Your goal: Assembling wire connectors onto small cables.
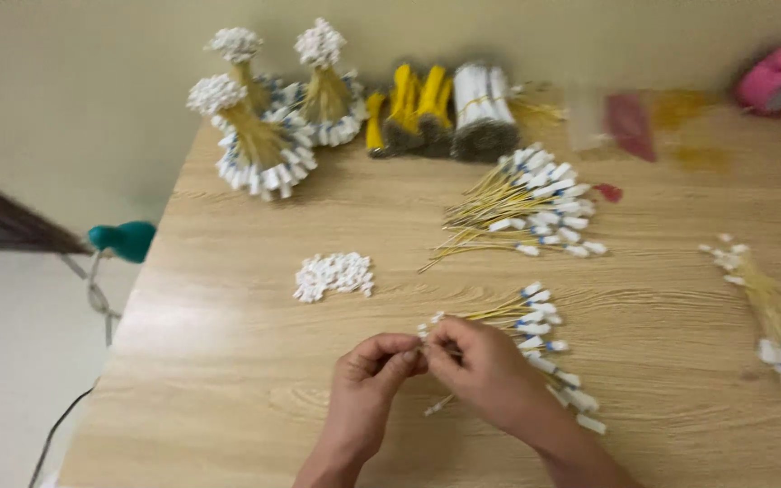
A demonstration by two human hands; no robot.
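A person's left hand (368,370) and right hand (476,366) meet fingertip to fingertip over a pale wood-grain table (228,380), both pinched narrow on a single thin yellow wire (436,407), whose tip sits between them; what the left fingers add to it is too small to tell. The wire's long axis runs on a slant, its free end trailing down and toward the person under the right hand. Just beyond the right hand, touching its far side, lies the working fan of yellow wires with white ends (535,330), so the right hand is the nearer one to it. A small heap of loose white connectors (334,274) lies up and to the left, nearer the left hand. Farther back spreads a second, larger fan of wires (531,208); a third fan (775,312) lies at the right edge. Along the wall stand three upright tied wire bundles (259,136) and about four lying coils (445,113)
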